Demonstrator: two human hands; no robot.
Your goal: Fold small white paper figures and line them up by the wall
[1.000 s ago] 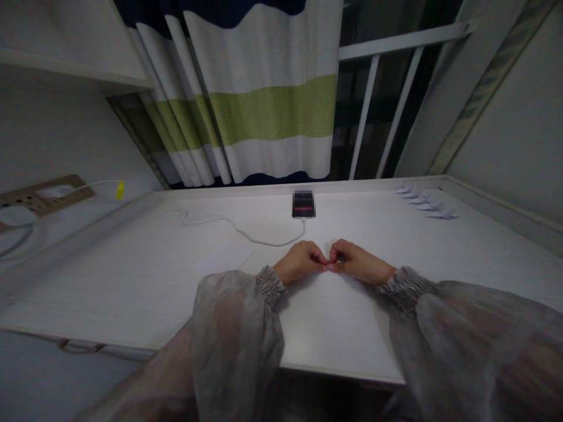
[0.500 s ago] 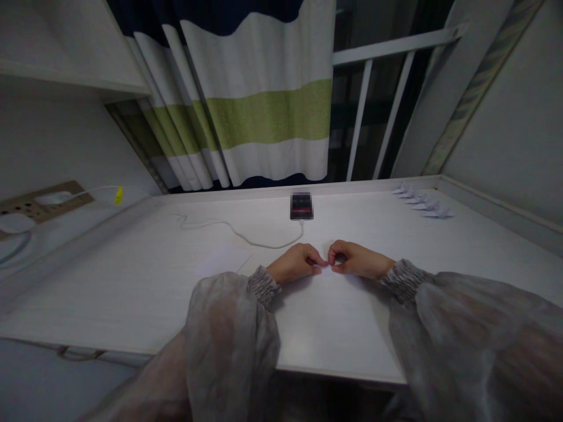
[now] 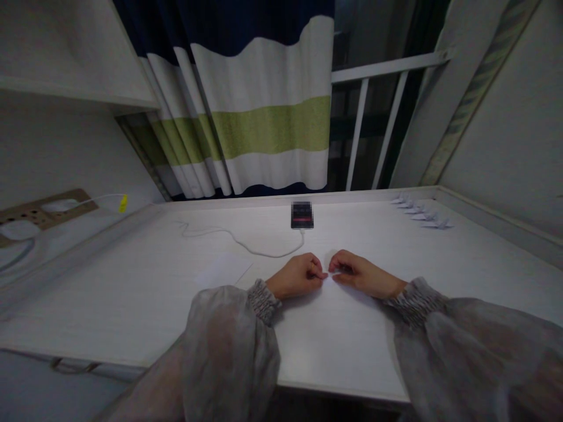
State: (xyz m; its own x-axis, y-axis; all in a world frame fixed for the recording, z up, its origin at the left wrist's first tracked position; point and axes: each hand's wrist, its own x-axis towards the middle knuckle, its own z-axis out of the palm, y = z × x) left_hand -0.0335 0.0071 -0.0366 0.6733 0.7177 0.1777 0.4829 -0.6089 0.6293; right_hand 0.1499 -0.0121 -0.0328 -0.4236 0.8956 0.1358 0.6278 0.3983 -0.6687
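Between my two hands is a small piece of folded white paper (image 3: 329, 280), mostly covered by the fingers and hard to tell from the desk. My left hand (image 3: 299, 275) has its thumb and fingers pinched together at the paper's left side. From the other side my right hand (image 3: 363, 275) pinches at it, with thumb and forefinger tips close together. The fingertips of both hands nearly meet, just above the white desk (image 3: 343, 346). Loose grey cuffs cover both wrists.
Several folded paper cranes (image 3: 422, 212) stand in a row at the back right. A dark, blurred-out device (image 3: 302, 215) with a white cable (image 3: 264, 254) lies behind my hands. Flat white paper (image 3: 222, 268) rests to the left. A socket panel (image 3: 48, 214) is on the left wall.
The camera view has shifted a little, so everything sits slightly lower. My fingers have changed their grip slightly and less of the paper shows between them.
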